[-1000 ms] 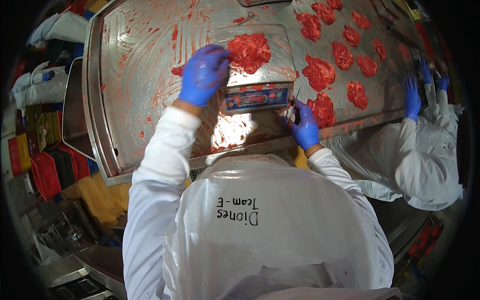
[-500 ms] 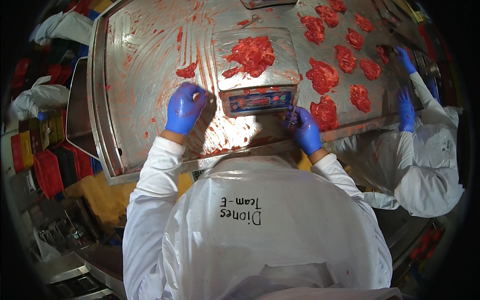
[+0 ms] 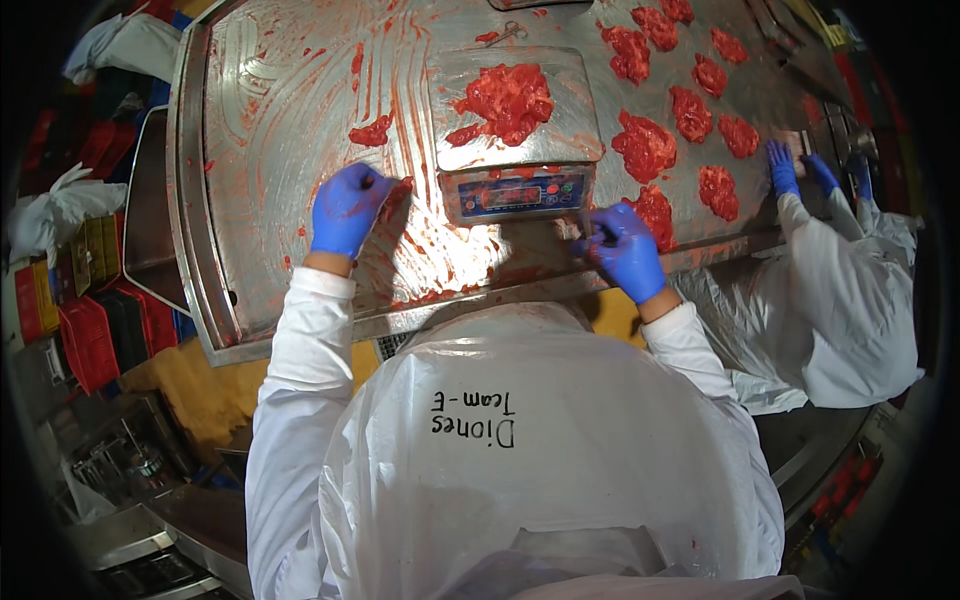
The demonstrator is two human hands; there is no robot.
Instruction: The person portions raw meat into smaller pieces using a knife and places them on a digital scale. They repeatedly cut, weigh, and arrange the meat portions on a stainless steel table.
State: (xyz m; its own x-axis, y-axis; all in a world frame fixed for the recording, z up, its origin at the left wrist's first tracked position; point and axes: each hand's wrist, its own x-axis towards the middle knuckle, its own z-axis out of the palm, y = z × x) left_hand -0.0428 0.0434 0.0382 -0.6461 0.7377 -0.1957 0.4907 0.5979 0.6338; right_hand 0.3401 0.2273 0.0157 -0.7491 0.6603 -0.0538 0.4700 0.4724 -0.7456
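My left hand (image 3: pixel 346 210), in a blue glove, is closed over the steel table left of the scale. A small red meat scrap (image 3: pixel 402 188) shows beside its fingertips; whether they grip it I cannot tell. Also blue-gloved, my right hand (image 3: pixel 628 250) has its fingers curled near the scale's front right corner. A thin, dark bit shows at those fingers, too small to name. Between and beyond my hands stands the digital scale (image 3: pixel 515 192), its display lit. A lump of raw meat (image 3: pixel 512 104) lies on its steel pan, with a smaller strip at the lump's left.
Several raw meat pieces (image 3: pixel 645 146) are spread right of the scale. Small scissors (image 3: pixel 503 35) lie behind it, and a loose meat piece (image 3: pixel 372 131) to its left. A co-worker's gloved hands (image 3: pixel 783 170) are at the table's right end. Red crates (image 3: pixel 90 345) stand at left.
My left hand has shifted slightly left. My right hand has drawn back from the scale, rightward and nearer me. The co-worker's hands have moved, and the meat piece by them is out of sight.
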